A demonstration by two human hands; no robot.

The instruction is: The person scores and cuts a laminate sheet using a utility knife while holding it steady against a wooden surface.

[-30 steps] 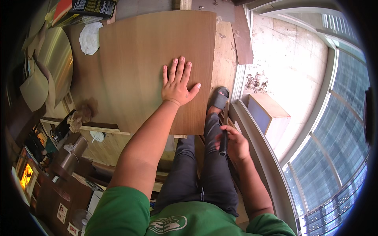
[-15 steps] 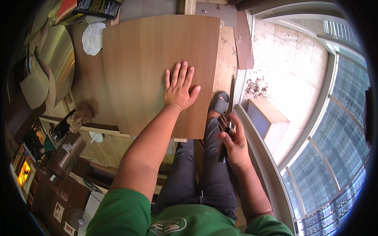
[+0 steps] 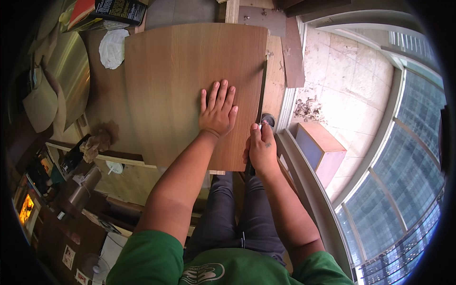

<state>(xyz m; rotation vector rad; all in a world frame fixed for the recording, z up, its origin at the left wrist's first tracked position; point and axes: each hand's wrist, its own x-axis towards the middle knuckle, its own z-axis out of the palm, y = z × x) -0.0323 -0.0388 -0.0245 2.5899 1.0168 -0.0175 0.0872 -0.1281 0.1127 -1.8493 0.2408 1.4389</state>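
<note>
A large wood-grain panel with a curved far edge lies in front of me. My left hand rests flat on it, fingers stretched and slightly spread. At the panel's right edge, my right hand is closed around the dark handle of a long, narrow file, thumb on top. The file's thin dark blade points away from me, running close along that edge. Whether the blade touches the edge is hard to tell. Most of the handle is hidden by my hand.
A crumpled white bag and a black printed can lie at the far left. Crumpled brown paper sits nearer. At right are a window track, a small box-like cabinet, debris and tall windows. My sandalled foot shows below the panel's edge.
My right hand has moved left and away from me, bringing the file from beside my leg to the panel's right edge. My left hand stays flat on the panel.
</note>
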